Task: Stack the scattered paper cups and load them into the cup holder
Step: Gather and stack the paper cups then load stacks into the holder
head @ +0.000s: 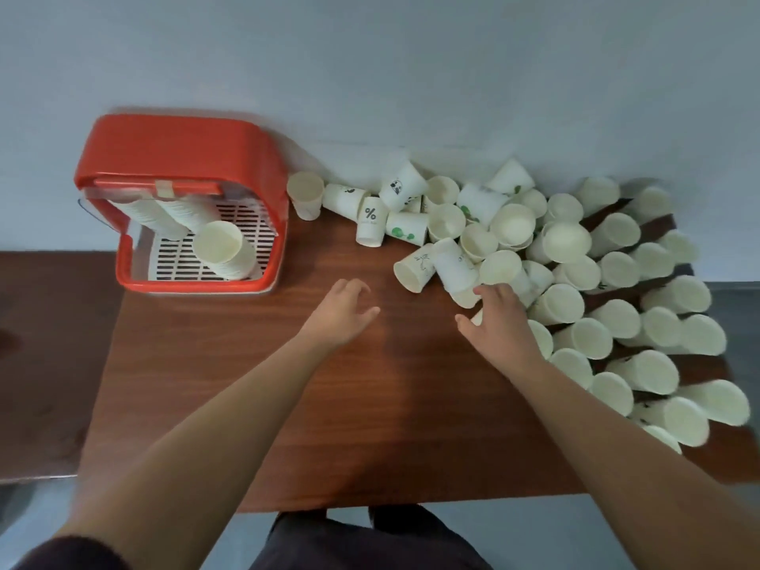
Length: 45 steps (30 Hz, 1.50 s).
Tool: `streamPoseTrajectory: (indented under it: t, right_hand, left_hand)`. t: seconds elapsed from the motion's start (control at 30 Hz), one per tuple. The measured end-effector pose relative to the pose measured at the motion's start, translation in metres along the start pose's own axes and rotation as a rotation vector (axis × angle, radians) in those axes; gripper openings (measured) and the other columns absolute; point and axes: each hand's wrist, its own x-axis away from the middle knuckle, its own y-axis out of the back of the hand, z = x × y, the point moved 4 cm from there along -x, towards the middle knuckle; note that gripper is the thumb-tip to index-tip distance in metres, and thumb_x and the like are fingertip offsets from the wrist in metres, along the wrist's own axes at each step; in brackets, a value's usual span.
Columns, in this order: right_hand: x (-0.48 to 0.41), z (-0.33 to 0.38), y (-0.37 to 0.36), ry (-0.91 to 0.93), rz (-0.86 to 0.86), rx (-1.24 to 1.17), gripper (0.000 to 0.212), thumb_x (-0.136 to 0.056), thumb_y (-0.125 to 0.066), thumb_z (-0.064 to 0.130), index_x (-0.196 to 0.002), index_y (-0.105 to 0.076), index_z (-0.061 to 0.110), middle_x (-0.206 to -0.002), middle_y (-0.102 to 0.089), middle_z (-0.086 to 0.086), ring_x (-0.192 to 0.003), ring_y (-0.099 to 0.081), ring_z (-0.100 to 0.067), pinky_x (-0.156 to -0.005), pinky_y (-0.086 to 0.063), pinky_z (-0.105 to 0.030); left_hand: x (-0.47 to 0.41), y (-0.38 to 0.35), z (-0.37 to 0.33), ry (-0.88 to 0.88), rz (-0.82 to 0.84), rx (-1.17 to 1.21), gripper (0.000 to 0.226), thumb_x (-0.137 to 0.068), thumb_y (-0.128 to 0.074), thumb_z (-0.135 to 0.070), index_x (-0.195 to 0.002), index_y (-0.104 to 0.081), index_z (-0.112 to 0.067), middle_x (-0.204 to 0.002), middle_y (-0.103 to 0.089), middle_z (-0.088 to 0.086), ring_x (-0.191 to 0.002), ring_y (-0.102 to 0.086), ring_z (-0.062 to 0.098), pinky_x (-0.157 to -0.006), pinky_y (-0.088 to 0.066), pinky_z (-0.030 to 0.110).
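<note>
Many white paper cups (567, 244) lie scattered in a pile over the right half of the brown table (255, 397); some carry printed marks. The red cup holder (185, 146) stands at the table's back left, and stacked cups (224, 250) lean inside it on a slotted white tray. My left hand (343, 312) hovers over bare wood between holder and pile, fingers loosely curled, holding nothing. My right hand (499, 322) rests at the pile's near left edge, thumb spread. Its fingertips touch a tipped cup (454, 267), and a sliver of another cup shows under the palm.
The table stands against a pale wall. A single upright cup (305, 195) stands beside the holder's right side. A second dark tabletop (45, 355) adjoins on the left. The floor and my dark trousers show below the table's near edge.
</note>
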Motion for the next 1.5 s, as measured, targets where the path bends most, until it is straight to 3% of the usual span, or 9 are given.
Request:
streamPoseTrajectory:
  t: [0.3,0.47,0.67,0.83,0.93,1.03,1.13,1.3,1.5]
  right_hand:
    - [-0.061,-0.001,-0.006,0.150,-0.018,0.049,0.052,-0.089,-0.062,0.034,-0.129,-0.050,0.003,-0.124,-0.052,-0.016,-0.110,-0.050,-0.035,-0.093,-0.043,-0.042]
    - [-0.088,0.004,-0.026,0.138,-0.055,0.074,0.044,-0.089,-0.061,0.028,-0.121,-0.051,0.000,-0.117,-0.057,-0.018,-0.108,-0.052,-0.036,-0.087,-0.044,-0.041]
    - [-0.101,0.006,-0.034,0.143,-0.075,0.097,0.043,-0.081,-0.064,0.036,-0.108,-0.056,0.004,-0.107,-0.060,-0.014,-0.101,-0.052,-0.035,-0.089,-0.042,-0.041]
    - [-0.084,0.022,-0.036,0.136,0.009,-0.063,0.046,-0.079,-0.069,0.034,-0.109,-0.054,0.002,-0.107,-0.056,-0.015,-0.100,-0.053,-0.034,-0.084,-0.043,-0.041]
    - [-0.079,0.026,-0.049,0.071,0.123,-0.149,0.048,-0.078,-0.070,0.032,-0.111,-0.052,0.002,-0.109,-0.052,-0.013,-0.097,-0.055,-0.034,-0.075,-0.041,-0.036]
    - [-0.076,0.039,-0.060,0.093,0.159,-0.148,0.047,-0.078,-0.070,0.030,-0.112,-0.052,0.003,-0.108,-0.051,-0.012,-0.094,-0.055,-0.033,-0.072,-0.041,-0.036]
    - [-0.075,0.050,-0.066,0.078,0.167,-0.172,0.049,-0.078,-0.070,0.031,-0.115,-0.051,0.005,-0.109,-0.050,-0.010,-0.094,-0.056,-0.031,-0.074,-0.045,-0.038]
    - [-0.071,0.059,-0.069,0.015,0.190,-0.264,0.054,-0.078,-0.070,0.032,-0.123,-0.050,0.008,-0.113,-0.049,-0.007,-0.098,-0.054,-0.026,-0.075,-0.044,-0.035]
    - [-0.057,0.075,-0.056,-0.056,0.174,-0.472,0.054,-0.077,-0.070,0.034,-0.125,-0.050,0.020,-0.118,-0.047,-0.001,-0.099,-0.055,-0.016,-0.067,-0.042,-0.024]
  left_hand:
    - [-0.100,-0.049,-0.048,0.237,-0.021,0.088,0.073,-0.087,-0.067,-0.035,-0.149,-0.036,-0.012,-0.148,-0.038,0.009,-0.134,-0.042,0.024,-0.097,-0.037,0.032]
    - [-0.107,-0.067,-0.024,0.244,-0.043,0.100,0.073,-0.083,-0.072,-0.041,-0.145,-0.041,-0.017,-0.140,-0.051,0.003,-0.126,-0.049,0.019,-0.093,-0.042,0.031]
    - [-0.089,-0.066,-0.016,0.278,-0.188,0.280,0.053,-0.085,-0.067,-0.033,-0.131,-0.047,-0.018,-0.123,-0.053,-0.004,-0.103,-0.054,0.012,-0.065,-0.039,0.018]
    - [-0.071,-0.063,0.007,0.352,-0.153,0.504,0.060,-0.087,-0.063,-0.047,-0.140,-0.046,-0.021,-0.127,-0.057,-0.001,-0.107,-0.057,0.013,-0.074,-0.045,0.022]
    - [-0.072,-0.063,0.015,0.487,-0.141,0.765,0.065,-0.083,-0.056,-0.063,-0.132,-0.054,-0.020,-0.129,-0.062,0.013,-0.099,-0.058,0.015,-0.092,-0.053,0.042]
    - [-0.078,-0.062,0.023,0.491,-0.128,0.823,0.045,-0.093,-0.051,-0.062,-0.121,-0.055,-0.026,-0.118,-0.064,-0.001,-0.107,-0.061,0.013,-0.097,-0.050,0.038]
    - [-0.084,-0.057,0.032,0.498,-0.169,0.776,0.058,-0.087,-0.053,-0.069,-0.121,-0.051,-0.022,-0.105,-0.057,-0.009,-0.102,-0.059,0.015,-0.097,-0.051,0.040]
    - [-0.087,-0.046,0.041,0.470,-0.202,0.655,0.053,-0.085,-0.072,-0.048,-0.118,-0.048,-0.015,-0.107,-0.058,-0.001,-0.102,-0.063,0.023,-0.096,-0.053,0.046]
    - [-0.037,-0.017,0.042,0.407,-0.295,0.862,0.048,-0.086,-0.076,-0.033,-0.124,-0.054,-0.013,-0.113,-0.060,0.001,-0.096,-0.067,0.013,-0.080,-0.062,0.041]
